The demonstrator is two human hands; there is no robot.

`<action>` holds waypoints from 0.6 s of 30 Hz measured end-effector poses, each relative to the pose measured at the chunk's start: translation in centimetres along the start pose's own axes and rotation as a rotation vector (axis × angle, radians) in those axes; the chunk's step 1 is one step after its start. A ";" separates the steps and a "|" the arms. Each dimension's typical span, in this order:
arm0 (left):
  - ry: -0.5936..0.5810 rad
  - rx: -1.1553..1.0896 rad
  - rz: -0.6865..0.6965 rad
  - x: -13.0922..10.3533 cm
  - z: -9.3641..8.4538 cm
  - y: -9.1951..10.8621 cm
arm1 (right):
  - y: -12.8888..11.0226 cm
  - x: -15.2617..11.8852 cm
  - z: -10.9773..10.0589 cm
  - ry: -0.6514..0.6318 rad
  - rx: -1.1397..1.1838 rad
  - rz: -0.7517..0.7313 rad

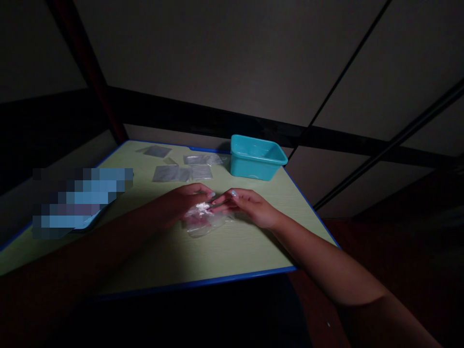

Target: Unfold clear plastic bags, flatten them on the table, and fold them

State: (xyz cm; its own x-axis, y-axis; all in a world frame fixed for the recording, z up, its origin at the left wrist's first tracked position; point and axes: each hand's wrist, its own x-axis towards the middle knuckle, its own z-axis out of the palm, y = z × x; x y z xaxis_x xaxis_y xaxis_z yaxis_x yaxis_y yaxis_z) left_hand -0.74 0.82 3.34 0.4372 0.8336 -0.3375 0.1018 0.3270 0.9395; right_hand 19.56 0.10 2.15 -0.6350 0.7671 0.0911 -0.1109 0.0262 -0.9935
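Observation:
A clear, shiny plastic bag hangs crumpled just above or on the table, below my fingers. My left hand is closed on its upper left part, thumb on top. From the other side, my right hand pinches the bag near its upper edge, with the fingertips of both hands almost touching. Light glares off the film between them, so I cannot make out whether anything lies inside. Beyond my hands, flat greyish plastic packets lie on the table.
The pale table has a blue edge. At its back right stands a turquoise plastic basket. More flat packets and a dark square one lie at the back. A lit, pixelated device is on the left. A wall rises behind.

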 end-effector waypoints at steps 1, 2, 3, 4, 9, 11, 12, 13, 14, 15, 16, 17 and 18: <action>0.006 0.017 -0.011 0.0 -0.1 0.0 | 0.1 0.0 -0.2 0.019 -0.018 -0.010; 0.015 0.033 -0.018 0.1 -0.1 0.0 | 0.2 0.0 -0.3 0.046 -0.045 -0.021; 0.022 0.045 -0.021 0.1 -0.2 0.0 | 0.2 0.0 -0.6 0.079 -0.083 -0.033; 0.024 0.056 -0.018 0.2 -0.3 0.0 | 0.3 0.0 -0.8 0.113 -0.134 -0.045; 0.014 0.174 0.005 0.3 -1.0 0.0 | 0.2 -0.1 -1.8 0.252 -0.657 -0.186; 0.027 0.249 0.024 0.5 -1.3 -0.2 | 0.1 -0.2 -1.9 0.224 -0.860 -0.273; 0.035 0.284 0.034 0.5 -1.4 -0.4 | 0.2 -0.3 -1.8 0.181 -0.928 -0.301; 0.041 0.313 0.045 0.6 -1.5 -0.4 | 0.2 -0.3 -1.8 0.125 -0.981 -0.310; 0.049 0.339 0.061 0.6 -1.6 -0.5 | 0.3 -0.4 -1.7 0.068 -1.028 -0.295; 0.061 0.363 0.076 0.6 -1.6 -0.5 | 0.5 -0.5 -1.6 0.016 -1.074 -0.261; 0.075 0.385 0.087 0.6 -1.6 -0.5 | 0.7 -0.6 -1.4 -0.033 -1.116 -0.216; 0.092 0.402 0.095 0.6 -1.6 -0.4 | 0.9 -0.6 -1.3 -0.079 -1.151 -0.168; 0.111 0.412 0.096 0.5 -1.6 -0.3 | 1.1 -0.7 -1.2 -0.121 -1.178 -0.122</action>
State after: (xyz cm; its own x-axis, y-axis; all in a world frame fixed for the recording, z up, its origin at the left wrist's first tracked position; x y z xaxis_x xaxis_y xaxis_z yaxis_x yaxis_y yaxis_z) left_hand -1.97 1.87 2.84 0.3660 0.9016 -0.2306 0.4229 0.0595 0.9042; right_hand 20.80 0.39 0.95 -0.7440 0.6548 0.1330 0.5547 0.7163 -0.4233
